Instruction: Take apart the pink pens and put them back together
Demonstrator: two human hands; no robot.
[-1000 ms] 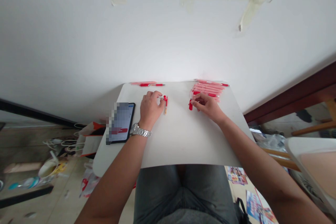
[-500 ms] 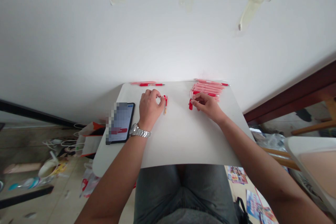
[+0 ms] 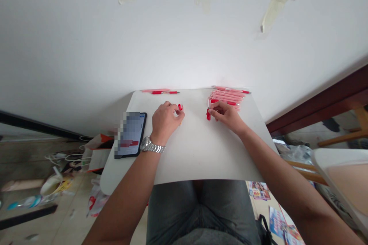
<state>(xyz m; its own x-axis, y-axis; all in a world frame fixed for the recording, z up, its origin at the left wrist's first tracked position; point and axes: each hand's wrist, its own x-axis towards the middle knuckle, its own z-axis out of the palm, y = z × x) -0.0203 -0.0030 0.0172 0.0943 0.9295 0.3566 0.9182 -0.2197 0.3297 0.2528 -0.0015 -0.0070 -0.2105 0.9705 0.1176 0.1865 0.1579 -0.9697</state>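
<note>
Over the left-middle of the white table (image 3: 198,149), my left hand (image 3: 167,120) has thumb and fingers closed on a small red pen part (image 3: 180,107). Its red end stands out above the fingertips; the rest is hidden behind them. My right hand (image 3: 225,114) pinches a short pen barrel (image 3: 208,114), red below and clear above, held roughly upright. Just behind that hand lies a row of pink pens (image 3: 228,95), and a red-gripped pen (image 3: 230,103) lies at its near side. A silver watch circles my left wrist.
A phone (image 3: 133,138) lies left of my left forearm. Along the table's back-left edge are a red pen (image 3: 163,92) and a pink one (image 3: 156,90). The white wall (image 3: 172,46) rises directly behind the table. A white chair (image 3: 339,160) stands at the right.
My left hand has rolled its fingers over the red pen part, which has turned so its pale lower end is no longer visible. My right hand has barely moved.
</note>
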